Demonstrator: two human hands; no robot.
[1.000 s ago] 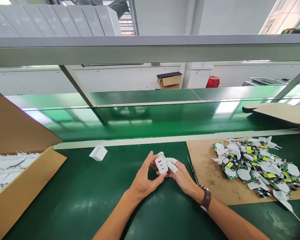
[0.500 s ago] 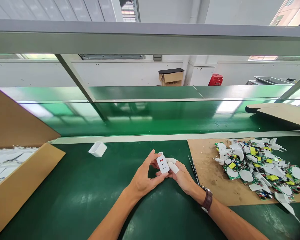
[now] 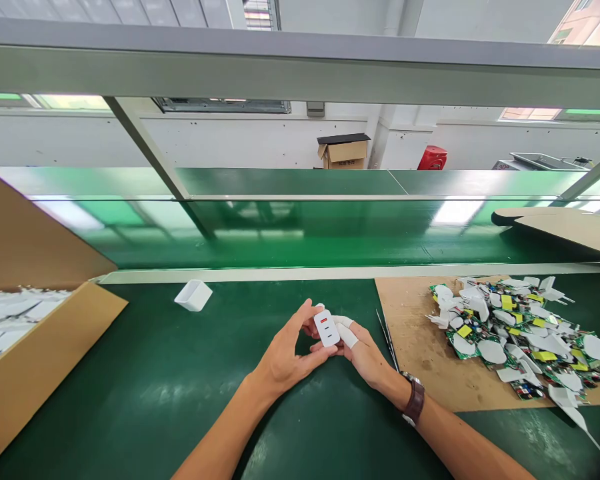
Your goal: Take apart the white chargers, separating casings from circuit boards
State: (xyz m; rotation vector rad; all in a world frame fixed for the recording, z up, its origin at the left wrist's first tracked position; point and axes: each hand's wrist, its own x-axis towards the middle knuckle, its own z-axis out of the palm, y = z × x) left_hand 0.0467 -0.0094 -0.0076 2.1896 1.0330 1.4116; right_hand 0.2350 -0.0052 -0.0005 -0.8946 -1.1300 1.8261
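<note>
Between my two hands is a white charger faceplate (image 3: 327,329) with a red USB port and two small slots, its ported face turned up toward me. My left hand (image 3: 293,350) pinches it from the left, thumb at the lower edge and index finger at the top. From the right, my right hand (image 3: 363,350) grips it, with white covers on some fingers; what lies behind the plate is hidden. A white open charger housing (image 3: 193,295) lies on the green table to the left. Black tweezers (image 3: 389,340) rest just right of my right hand.
On the right, a brown cardboard sheet (image 3: 415,360) bears a heap of green circuit boards (image 3: 520,333) with white and yellow parts. At the left stands a cardboard box (image 3: 55,373) with white pieces inside. A metal rail (image 3: 300,73) crosses above the table's far side.
Both hands keep hold of the white faceplate in nearly the same place. The view has shifted slightly; nothing on the table has visibly moved.
</note>
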